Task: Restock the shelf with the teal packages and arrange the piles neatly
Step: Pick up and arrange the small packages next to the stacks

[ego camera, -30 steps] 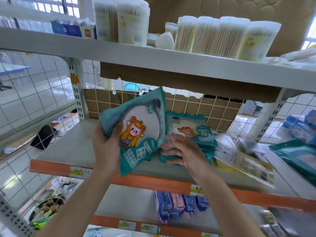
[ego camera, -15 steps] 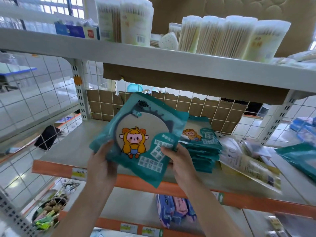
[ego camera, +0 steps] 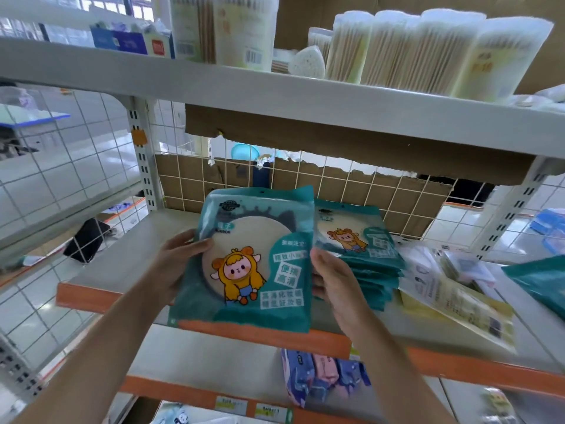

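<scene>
far left: a black object (ego camera: pixel 87 240) is being seen low down behind the wire grid (ego camera: pixel 76 166), well apart from the shelf (ego camera: pixel 116 264).

shelf: a grey board with an orange front lip.

left hand (ego camera: pixel 180 255): is being held to the left edge of the pack (ego camera: pixel 253 264). the thumb is being laid across the front, beside the pale round window. the other fingers are being hidden behind. the pack is being gripped.

pack: teal, with a cartoon figure in a yellow hood. it is being held upright, face to the camera, between both hands, over the front of the shelf. its lower edge is being lined up with the orange lip in this view. whether it is touching the board cannot be told.

right hand (ego camera: pixel 333 280): is being clasped on the pack's right edge, back of the hand to the camera, thumb at the front edge, fingers curled behind it.

pile (ego camera: pixel 367 255): like teal packs are being kept stacked flat on the shelf, just beside the right hand, a little fanned, the far edges near the cardboard at the back.

right of the pile: pale packets (ego camera: pixel 458 298) are being left lying flat. further right, a stray pack (ego camera: pixel 541 280), teal, is being cut off by the frame edge.

above: swab tubs (ego camera: pixel 428 47) are being kept in a row on the top shelf. below: blue and pink packets (ego camera: pixel 321 374) are lying on the lower shelf.
</scene>
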